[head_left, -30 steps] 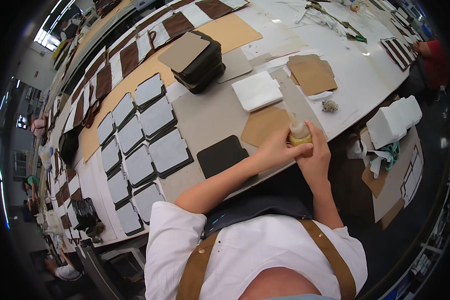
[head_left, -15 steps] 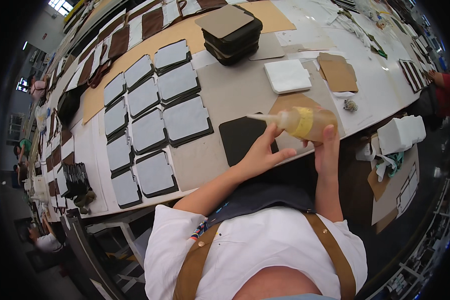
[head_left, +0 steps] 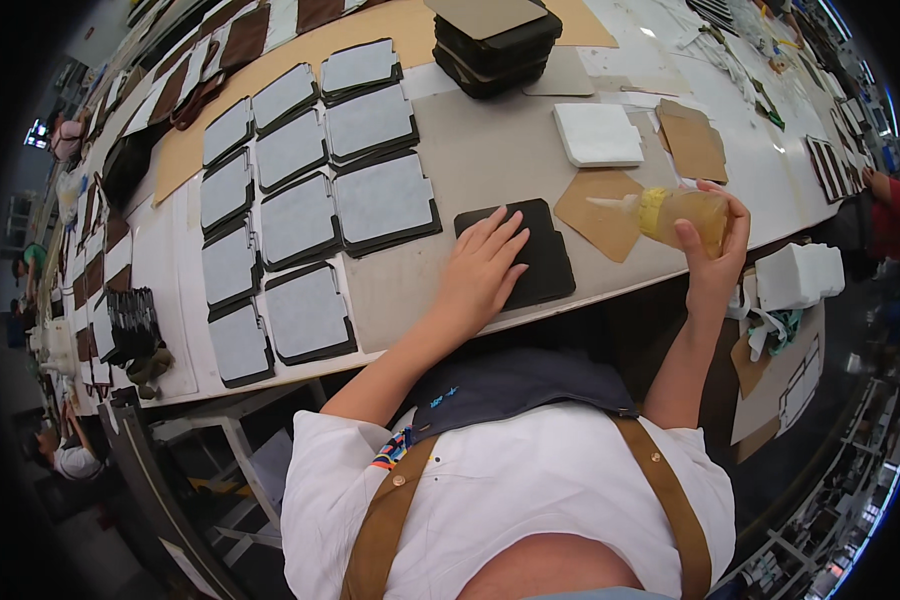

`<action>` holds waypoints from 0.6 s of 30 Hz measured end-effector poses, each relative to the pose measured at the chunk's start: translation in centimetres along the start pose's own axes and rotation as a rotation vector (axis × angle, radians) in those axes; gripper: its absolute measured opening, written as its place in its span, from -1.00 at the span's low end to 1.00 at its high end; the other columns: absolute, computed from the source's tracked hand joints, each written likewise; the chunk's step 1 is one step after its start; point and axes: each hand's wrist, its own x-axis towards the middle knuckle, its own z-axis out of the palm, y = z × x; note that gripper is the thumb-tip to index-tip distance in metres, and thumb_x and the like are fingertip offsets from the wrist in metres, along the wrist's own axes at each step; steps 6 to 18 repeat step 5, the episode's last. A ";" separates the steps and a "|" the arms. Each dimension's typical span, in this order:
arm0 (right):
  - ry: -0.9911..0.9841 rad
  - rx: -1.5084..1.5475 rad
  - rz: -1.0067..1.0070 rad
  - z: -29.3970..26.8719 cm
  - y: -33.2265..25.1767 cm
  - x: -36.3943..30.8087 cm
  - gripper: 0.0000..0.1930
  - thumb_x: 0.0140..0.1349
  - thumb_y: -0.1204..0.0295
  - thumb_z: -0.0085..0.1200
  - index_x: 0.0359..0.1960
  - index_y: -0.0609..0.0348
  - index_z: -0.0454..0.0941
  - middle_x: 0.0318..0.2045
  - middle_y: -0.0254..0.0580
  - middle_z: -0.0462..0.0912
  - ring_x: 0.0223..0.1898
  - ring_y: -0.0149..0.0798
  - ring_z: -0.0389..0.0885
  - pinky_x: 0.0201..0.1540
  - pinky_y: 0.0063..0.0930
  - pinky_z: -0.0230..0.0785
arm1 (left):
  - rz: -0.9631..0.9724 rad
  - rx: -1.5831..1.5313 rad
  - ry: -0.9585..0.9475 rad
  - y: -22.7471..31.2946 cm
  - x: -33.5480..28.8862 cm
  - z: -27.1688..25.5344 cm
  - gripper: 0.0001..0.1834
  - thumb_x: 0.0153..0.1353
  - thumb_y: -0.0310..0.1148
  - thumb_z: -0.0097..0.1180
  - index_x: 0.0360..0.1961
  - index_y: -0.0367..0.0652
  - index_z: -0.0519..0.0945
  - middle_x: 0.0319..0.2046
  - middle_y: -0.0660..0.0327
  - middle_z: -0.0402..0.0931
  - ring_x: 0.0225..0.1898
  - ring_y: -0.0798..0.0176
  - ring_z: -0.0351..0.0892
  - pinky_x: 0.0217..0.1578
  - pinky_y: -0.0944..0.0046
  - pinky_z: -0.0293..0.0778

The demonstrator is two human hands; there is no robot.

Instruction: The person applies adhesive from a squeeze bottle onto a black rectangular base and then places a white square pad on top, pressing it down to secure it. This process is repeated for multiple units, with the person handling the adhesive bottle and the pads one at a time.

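My left hand (head_left: 482, 268) lies flat, fingers spread, on a black rectangular leather piece (head_left: 540, 250) near the table's front edge. My right hand (head_left: 715, 245) grips a yellowish squeeze bottle (head_left: 675, 212) held sideways, its white nozzle pointing left over a tan cardboard sheet (head_left: 600, 215). The bottle hangs just right of the black piece, not touching it.
Rows of black pieces with grey-white faces (head_left: 300, 215) cover the table's left. A stack of black pieces (head_left: 490, 40) stands at the back, with a white foam block (head_left: 597, 133) and brown card pieces (head_left: 692, 140) nearby. Another person's red sleeve (head_left: 895, 210) is at the far right.
My left hand let go of the bottle and came down flat on the black piece. My right hand now holds the bottle alone, turned sideways and shifted right.
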 end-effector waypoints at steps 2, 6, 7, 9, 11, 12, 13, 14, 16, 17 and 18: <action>-0.035 0.137 0.165 -0.6 0.6 0.0 -0.33 0.10 0.26 0.47 0.13 0.22 0.34 0.05 -0.16 0.49 0.13 -0.24 0.46 0.22 -0.38 0.33 | -0.007 0.026 -0.036 0.6 1.2 0.6 -0.43 0.28 -0.33 0.22 0.30 -0.18 0.43 0.38 0.00 0.28 0.44 -0.03 0.17 0.36 -0.03 0.17; 0.004 -0.087 0.022 -0.2 0.5 -0.3 -0.31 0.10 0.24 0.47 0.16 0.18 0.33 0.11 -0.10 0.48 0.14 -0.21 0.46 0.23 -0.35 0.33 | -0.034 0.091 -0.088 0.1 1.7 2.8 -0.23 0.32 -0.12 0.20 0.46 -0.11 0.20 0.46 -0.05 0.11 0.52 -0.05 -0.02 0.47 -0.03 -0.08; 0.004 -0.087 0.022 -0.2 0.5 -0.3 -0.31 0.10 0.24 0.47 0.16 0.18 0.33 0.11 -0.10 0.48 0.14 -0.21 0.46 0.23 -0.35 0.33 | -0.034 0.091 -0.088 0.1 1.7 2.8 -0.23 0.32 -0.12 0.20 0.46 -0.11 0.20 0.46 -0.05 0.11 0.52 -0.05 -0.02 0.47 -0.03 -0.08; 0.004 -0.087 0.022 -0.2 0.5 -0.3 -0.31 0.10 0.24 0.47 0.16 0.18 0.33 0.11 -0.10 0.48 0.14 -0.21 0.46 0.23 -0.35 0.33 | -0.034 0.091 -0.088 0.1 1.7 2.8 -0.23 0.32 -0.12 0.20 0.46 -0.11 0.20 0.46 -0.05 0.11 0.52 -0.05 -0.02 0.47 -0.03 -0.08; 0.004 -0.087 0.022 -0.2 0.5 -0.3 -0.31 0.10 0.24 0.47 0.16 0.18 0.33 0.11 -0.10 0.48 0.14 -0.21 0.46 0.23 -0.35 0.33 | -0.034 0.091 -0.088 0.1 1.7 2.8 -0.23 0.32 -0.12 0.20 0.46 -0.11 0.20 0.46 -0.05 0.11 0.52 -0.05 -0.02 0.47 -0.03 -0.08; 0.004 -0.087 0.022 -0.2 0.5 -0.3 -0.31 0.10 0.24 0.47 0.16 0.18 0.33 0.11 -0.10 0.48 0.14 -0.21 0.46 0.23 -0.35 0.33 | -0.034 0.091 -0.088 0.1 1.7 2.8 -0.23 0.32 -0.12 0.20 0.46 -0.11 0.20 0.46 -0.05 0.11 0.52 -0.05 -0.02 0.47 -0.03 -0.08; 0.004 -0.087 0.022 -0.2 0.5 -0.3 -0.31 0.10 0.24 0.47 0.16 0.18 0.33 0.11 -0.10 0.48 0.14 -0.21 0.46 0.23 -0.35 0.33 | -0.034 0.091 -0.088 0.1 1.7 2.8 -0.23 0.32 -0.12 0.20 0.46 -0.11 0.20 0.46 -0.05 0.11 0.52 -0.05 -0.02 0.47 -0.03 -0.08; 0.004 -0.087 0.022 -0.2 0.5 -0.3 -0.31 0.10 0.24 0.47 0.16 0.18 0.33 0.11 -0.10 0.48 0.14 -0.21 0.46 0.23 -0.35 0.33 | -0.034 0.091 -0.088 0.1 1.7 2.8 -0.23 0.32 -0.12 0.20 0.46 -0.11 0.20 0.46 -0.05 0.11 0.52 -0.05 -0.02 0.47 -0.03 -0.08; 0.004 -0.087 0.022 -0.2 0.5 -0.3 -0.31 0.10 0.24 0.47 0.16 0.18 0.33 0.11 -0.10 0.48 0.14 -0.21 0.46 0.23 -0.35 0.33 | -0.034 0.091 -0.088 0.1 1.7 2.8 -0.23 0.32 -0.12 0.20 0.46 -0.11 0.20 0.46 -0.05 0.11 0.52 -0.05 -0.02 0.47 -0.03 -0.08; 0.004 -0.087 0.022 -0.2 0.5 -0.3 -0.31 0.10 0.24 0.47 0.16 0.18 0.33 0.11 -0.10 0.48 0.14 -0.21 0.46 0.23 -0.35 0.33 | -0.034 0.091 -0.088 0.1 1.7 2.8 -0.23 0.32 -0.12 0.20 0.46 -0.11 0.20 0.46 -0.05 0.11 0.52 -0.05 -0.02 0.47 -0.03 -0.08; 0.004 -0.087 0.022 -0.2 0.5 -0.3 -0.31 0.10 0.24 0.47 0.16 0.18 0.33 0.11 -0.10 0.48 0.14 -0.21 0.46 0.23 -0.35 0.33 | -0.034 0.091 -0.088 0.1 1.7 2.8 -0.23 0.32 -0.12 0.20 0.46 -0.11 0.20 0.46 -0.05 0.11 0.52 -0.05 -0.02 0.47 -0.03 -0.08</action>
